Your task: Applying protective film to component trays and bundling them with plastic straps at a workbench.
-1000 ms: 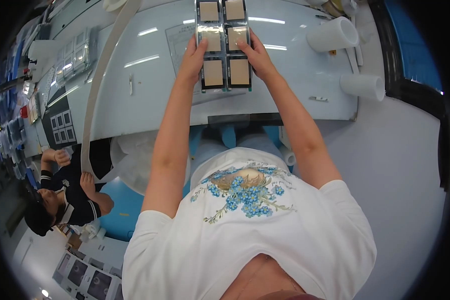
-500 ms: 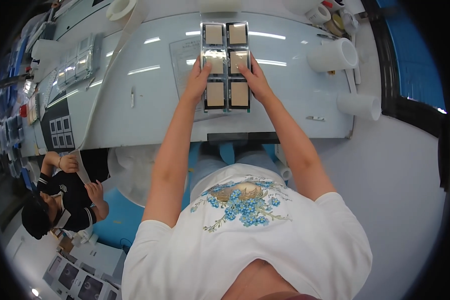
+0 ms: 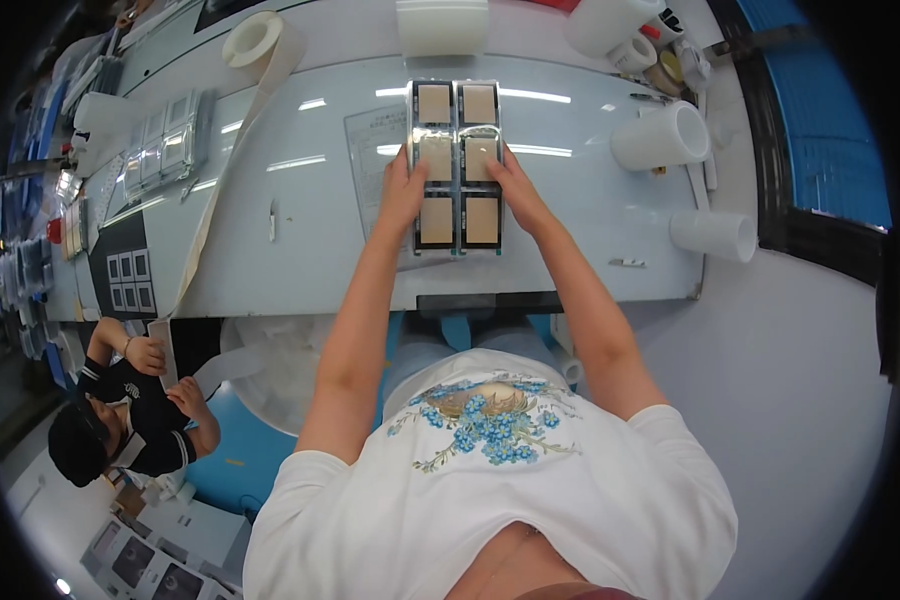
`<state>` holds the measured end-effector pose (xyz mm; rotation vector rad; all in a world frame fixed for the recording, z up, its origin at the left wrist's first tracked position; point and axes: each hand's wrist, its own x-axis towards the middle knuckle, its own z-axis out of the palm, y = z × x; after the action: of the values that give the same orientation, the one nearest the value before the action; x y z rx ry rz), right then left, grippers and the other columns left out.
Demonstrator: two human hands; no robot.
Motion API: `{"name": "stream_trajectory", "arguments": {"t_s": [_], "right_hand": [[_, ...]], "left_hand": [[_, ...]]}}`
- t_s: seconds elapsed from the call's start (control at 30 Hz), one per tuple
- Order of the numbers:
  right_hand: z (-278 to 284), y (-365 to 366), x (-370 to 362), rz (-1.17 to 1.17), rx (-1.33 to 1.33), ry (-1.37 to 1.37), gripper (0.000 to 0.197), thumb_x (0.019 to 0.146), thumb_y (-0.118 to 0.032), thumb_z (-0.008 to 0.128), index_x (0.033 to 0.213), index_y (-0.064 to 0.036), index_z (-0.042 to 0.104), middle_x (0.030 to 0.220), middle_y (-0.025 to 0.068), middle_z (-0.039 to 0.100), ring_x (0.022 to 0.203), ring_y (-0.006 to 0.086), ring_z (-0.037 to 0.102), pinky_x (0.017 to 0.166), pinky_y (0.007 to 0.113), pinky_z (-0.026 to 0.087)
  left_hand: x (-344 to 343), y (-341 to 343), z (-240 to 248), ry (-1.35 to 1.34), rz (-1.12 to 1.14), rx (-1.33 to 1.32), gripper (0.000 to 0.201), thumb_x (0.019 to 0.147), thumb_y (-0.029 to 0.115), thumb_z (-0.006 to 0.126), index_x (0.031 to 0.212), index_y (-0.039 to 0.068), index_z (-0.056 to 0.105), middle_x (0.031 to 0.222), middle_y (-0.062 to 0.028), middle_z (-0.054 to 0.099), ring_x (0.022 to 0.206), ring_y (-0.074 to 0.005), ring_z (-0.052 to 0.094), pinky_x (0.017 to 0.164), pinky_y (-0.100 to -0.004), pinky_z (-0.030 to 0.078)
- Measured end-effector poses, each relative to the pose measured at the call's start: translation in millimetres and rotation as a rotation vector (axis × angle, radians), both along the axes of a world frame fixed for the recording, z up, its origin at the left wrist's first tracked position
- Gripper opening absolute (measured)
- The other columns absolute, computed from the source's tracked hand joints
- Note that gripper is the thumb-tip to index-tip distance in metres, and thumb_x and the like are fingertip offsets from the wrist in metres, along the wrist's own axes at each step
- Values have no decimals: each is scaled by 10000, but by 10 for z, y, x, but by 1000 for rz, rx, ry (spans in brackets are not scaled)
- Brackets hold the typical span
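1. The tray (image 3: 458, 185) sits between the person's left hand (image 3: 402, 190) and right hand (image 3: 518, 190), over the tabletop (image 3: 315, 235).
2. A paper sheet (image 3: 365, 150) lies left of it, partly behind the left hand; farther left is a small tool (image 3: 272, 222).
3. Across on the right, a second tool (image 3: 628, 263) lies near the front edge, with one roll (image 3: 660, 137) behind it and another roll (image 3: 715, 235) by the right edge.
4. Beyond the tray stands a wide roll (image 3: 442, 28).
5. Over to the left, a long strip (image 3: 215, 205) runs between more trays (image 3: 165, 145) and the small tool, down toward a co-worker (image 3: 135, 400).
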<state>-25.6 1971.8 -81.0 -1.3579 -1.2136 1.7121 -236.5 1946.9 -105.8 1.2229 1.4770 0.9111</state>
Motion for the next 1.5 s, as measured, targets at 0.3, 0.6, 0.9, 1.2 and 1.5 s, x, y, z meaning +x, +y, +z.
{"name": "stream_trajectory", "arguments": {"t_s": [0.3,0.6,0.9,1.2,1.5], "right_hand": [[-53,5,-54,74,197,-182,739,1004,-336,452,1512,32,61,1462,263,363,1371,345,372,1127,370,285],[-52,-16,-134,-83,60,-101,774,994,-449,444,1524,1,106,1495,231,352,1380,325,363,1126,365,279],[-236,-998,660,-116,-206,-319,508,942,-257,580,1338,30,443,1248,153,577,1140,231,560,960,328,446],[-61,-1754,484,276,-493,-290,428,816,-248,768,1114,11,603,909,66,662,794,115,613,735,267,513],[316,-1671,503,-62,-1239,755,201,988,-257,554,962,-59,583,1037,91,699,556,20,516,417,124,416]], "left_hand": [[176,-111,58,-234,222,-50,521,1030,325,421,1436,6,351,1362,-193,506,1260,-291,487,1057,-373,371],[184,-134,84,-22,176,11,503,1039,320,396,1422,-6,371,1304,-175,539,1218,-250,506,1030,-350,384],[-1,-1212,109,112,361,121,410,986,263,524,1246,-54,503,1171,-199,570,1052,-307,562,933,-400,435],[12,-2256,220,552,-354,367,750,665,272,832,1291,53,483,1320,-142,454,1215,-358,433,1023,-458,371],[-1,-2078,330,685,-468,591,790,653,265,839,1342,122,479,1326,-110,455,1259,-332,405,1044,-447,346]]}}
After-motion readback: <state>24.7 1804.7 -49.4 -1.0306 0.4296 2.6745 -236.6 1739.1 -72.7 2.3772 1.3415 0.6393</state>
